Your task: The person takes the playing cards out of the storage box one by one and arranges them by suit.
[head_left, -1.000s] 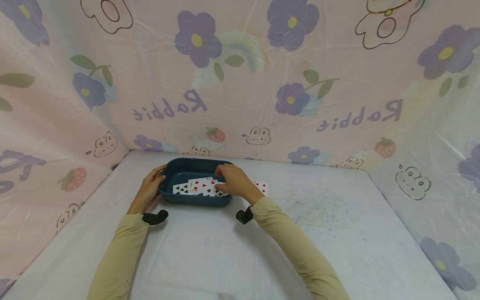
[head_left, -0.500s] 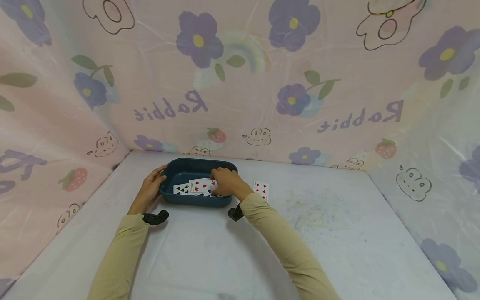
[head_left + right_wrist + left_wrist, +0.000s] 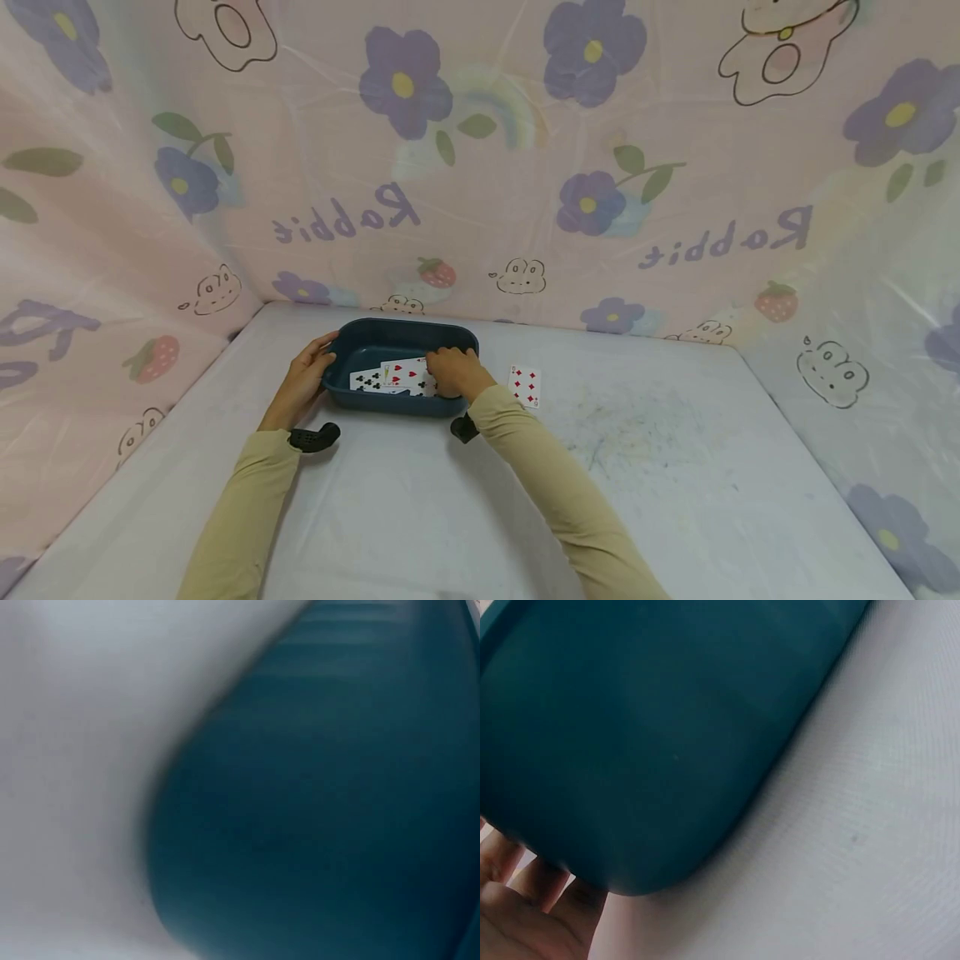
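Observation:
A dark blue-green plastic basin (image 3: 397,406) stands on the table in the head view. My left hand (image 3: 302,377) holds its left end, thumb at the rim and fingers along the outer wall. Several playing cards (image 3: 405,373) lie face up and overlapping inside, showing clubs and hearts. My right hand (image 3: 456,372) reaches over the basin's right end, fingers bent down into it above the cards. Its fingertips are hidden, so whether they pinch a card does not show. The basin's wall (image 3: 315,802) fills much of the right wrist view, without the hand.
One playing card (image 3: 524,387) with red diamonds lies face up on the white table (image 3: 660,500), right of the basin. A pink printed curtain (image 3: 480,192) hangs behind and at both sides. A black wrist device (image 3: 315,437) sticks out from the left wrist.
My right hand has moved left and a little lower inside the basin, with its fingers turned further down. The diamonds card on the table is now uncovered. My left hand stays on the basin.

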Demonstrator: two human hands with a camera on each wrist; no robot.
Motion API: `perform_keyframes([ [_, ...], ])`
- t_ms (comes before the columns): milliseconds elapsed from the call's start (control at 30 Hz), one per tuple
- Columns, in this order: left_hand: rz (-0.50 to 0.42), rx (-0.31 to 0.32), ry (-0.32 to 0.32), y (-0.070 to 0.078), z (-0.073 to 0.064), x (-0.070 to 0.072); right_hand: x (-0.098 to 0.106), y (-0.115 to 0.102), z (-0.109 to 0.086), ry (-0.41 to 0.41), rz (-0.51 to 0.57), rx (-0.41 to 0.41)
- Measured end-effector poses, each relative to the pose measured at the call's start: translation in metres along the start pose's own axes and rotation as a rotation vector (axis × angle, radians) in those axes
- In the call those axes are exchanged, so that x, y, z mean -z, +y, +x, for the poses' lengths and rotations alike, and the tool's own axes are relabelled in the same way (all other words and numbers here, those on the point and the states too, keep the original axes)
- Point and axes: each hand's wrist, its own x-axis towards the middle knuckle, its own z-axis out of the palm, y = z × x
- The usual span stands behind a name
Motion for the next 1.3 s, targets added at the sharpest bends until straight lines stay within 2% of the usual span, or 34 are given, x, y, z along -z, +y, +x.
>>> perform_keyframes([
  [367, -0.022, -0.012, -0.002, -0.0009, 0.0004, -0.0006, 0.0032, 0.0019, -0.0015, -0.041, 0.037, 0.021],
  [633, -0.007, -0.009, -0.001, 0.0006, -0.0017, -0.0029, 0.0046, 0.0021, -0.0036, -0.039, 0.051, 0.032],
  [1033, 0.008, 0.006, 0.011, 0.0008, -0.0014, -0.0016, 0.0021, 0.001, -0.0038, 0.019, 0.061, 0.03],
  [1300, 0.007, 0.0, 0.008, 0.0017, -0.0027, -0.0024, 0.0024, 0.002, -0.0038, 0.106, 0.009, 0.097],
])
